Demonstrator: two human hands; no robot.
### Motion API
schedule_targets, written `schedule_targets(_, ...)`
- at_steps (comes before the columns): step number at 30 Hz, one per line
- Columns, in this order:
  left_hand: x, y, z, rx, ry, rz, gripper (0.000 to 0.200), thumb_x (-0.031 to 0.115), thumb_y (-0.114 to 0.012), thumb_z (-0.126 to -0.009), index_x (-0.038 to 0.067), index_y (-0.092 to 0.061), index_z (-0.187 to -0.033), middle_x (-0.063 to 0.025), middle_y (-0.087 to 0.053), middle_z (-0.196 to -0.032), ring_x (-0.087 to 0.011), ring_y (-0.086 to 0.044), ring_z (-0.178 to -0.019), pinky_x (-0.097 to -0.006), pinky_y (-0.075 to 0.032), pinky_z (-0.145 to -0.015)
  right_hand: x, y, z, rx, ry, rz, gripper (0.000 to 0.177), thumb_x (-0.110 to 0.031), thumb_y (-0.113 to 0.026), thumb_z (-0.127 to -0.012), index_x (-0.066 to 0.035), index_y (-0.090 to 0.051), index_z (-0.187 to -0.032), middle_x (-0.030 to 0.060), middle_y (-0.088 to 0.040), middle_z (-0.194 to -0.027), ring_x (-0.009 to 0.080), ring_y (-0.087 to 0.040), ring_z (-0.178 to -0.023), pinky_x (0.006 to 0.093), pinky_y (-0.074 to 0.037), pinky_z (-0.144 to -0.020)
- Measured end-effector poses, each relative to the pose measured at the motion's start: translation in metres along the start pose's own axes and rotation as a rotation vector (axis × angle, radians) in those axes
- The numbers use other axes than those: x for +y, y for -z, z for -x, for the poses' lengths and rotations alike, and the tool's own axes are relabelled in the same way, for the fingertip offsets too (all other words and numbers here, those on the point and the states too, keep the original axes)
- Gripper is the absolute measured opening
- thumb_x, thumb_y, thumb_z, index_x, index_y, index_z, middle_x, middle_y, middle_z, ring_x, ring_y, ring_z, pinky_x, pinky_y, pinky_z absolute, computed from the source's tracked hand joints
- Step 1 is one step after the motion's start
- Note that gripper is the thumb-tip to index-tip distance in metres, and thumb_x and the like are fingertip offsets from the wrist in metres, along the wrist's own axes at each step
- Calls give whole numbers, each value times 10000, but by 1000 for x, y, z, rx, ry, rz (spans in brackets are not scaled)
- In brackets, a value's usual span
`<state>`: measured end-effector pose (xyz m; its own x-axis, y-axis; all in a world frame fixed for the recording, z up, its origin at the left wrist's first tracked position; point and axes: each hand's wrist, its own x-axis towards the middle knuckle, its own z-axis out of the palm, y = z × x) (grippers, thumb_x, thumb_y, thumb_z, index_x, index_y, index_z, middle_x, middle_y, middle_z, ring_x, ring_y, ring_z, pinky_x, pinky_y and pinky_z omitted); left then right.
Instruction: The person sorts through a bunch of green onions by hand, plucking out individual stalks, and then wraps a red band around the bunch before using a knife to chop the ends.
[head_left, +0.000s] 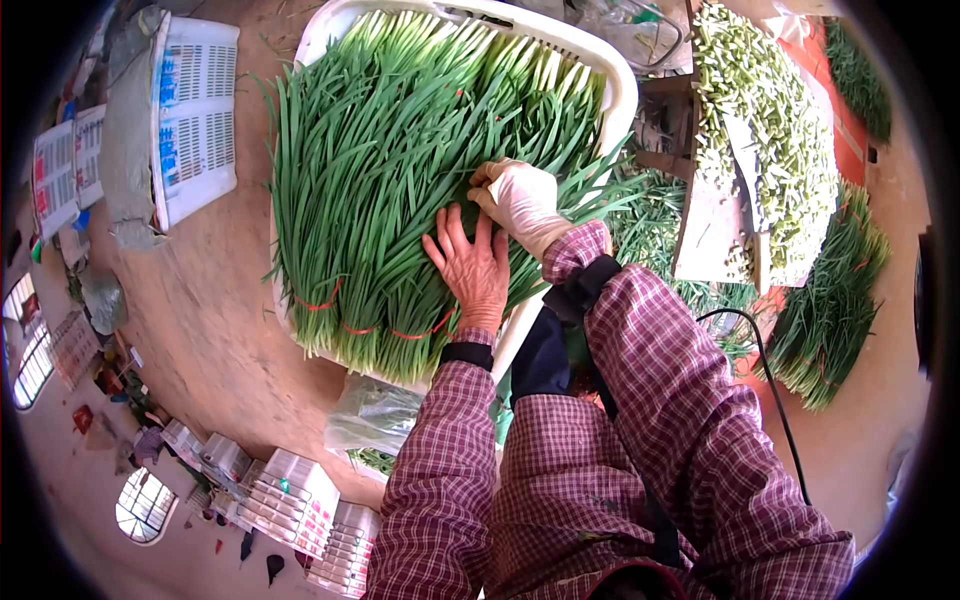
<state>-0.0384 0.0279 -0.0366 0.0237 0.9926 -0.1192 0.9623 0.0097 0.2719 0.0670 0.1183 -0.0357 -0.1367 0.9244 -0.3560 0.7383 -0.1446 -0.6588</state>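
A white plastic crate (622, 85) is packed with bundles of green garlic chives (390, 150), several tied near the stem ends with red bands (420, 332). My left hand (472, 268) is bare and rests flat on the leaves, its fingers spread. Just above and to the right of it, my right hand (522, 203) wears a pale glove. Its fingers are curled in a pinch over the leaves; what they hold, if anything, is hidden.
At right, a board bears a knife (745, 180) and a heap of cut pale stem ends (765, 110). More chive bundles (825, 310) lie beyond it. A black cable (775, 380) hangs near my right arm. White crates (200, 115) stand at left, and stacked boxes (290, 495) lower left.
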Motion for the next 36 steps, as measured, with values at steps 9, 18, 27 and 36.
schedule_targets(9,-1,0,0,-36,5,-22,424,363,-543,-918,136,-540,-1276,-180,-379,-1409,-373,-286,-1370,-631,-161,-1093,4,-28,-2,156,62,209,175,-278,-672,-783,-103,-664,-790,93,-640,-813,291,-645,-791,408,-520,-660)
schedule_targets(18,0,35,-11,29,9,201,446,304,-583,-921,175,-535,-1345,-119,-387,-1404,-333,-304,-1348,-572,-218,-1097,28,57,20,465,-28,-106,140,-243,-635,-890,-107,-665,-872,91,-674,-834,277,-664,-742,371,-533,-669)
schedule_targets(27,-78,55,-98,156,117,-33,473,390,-545,-933,145,-501,-1335,-140,-455,-1313,-332,-383,-1279,-526,-296,-1040,63,106,141,-406,-21,-27,262,-242,-620,-918,-96,-681,-1127,74,-678,-732,172,-602,-590,313,-486,-552)
schedule_targets(36,-45,23,-43,117,-28,-111,509,327,-616,-895,189,-485,-1368,-143,-361,-1374,-353,-318,-1325,-567,-262,-1080,32,57,159,-450,183,-20,193,-280,-668,-827,-89,-679,-804,79,-640,-698,282,-637,-674,385,-497,-610)
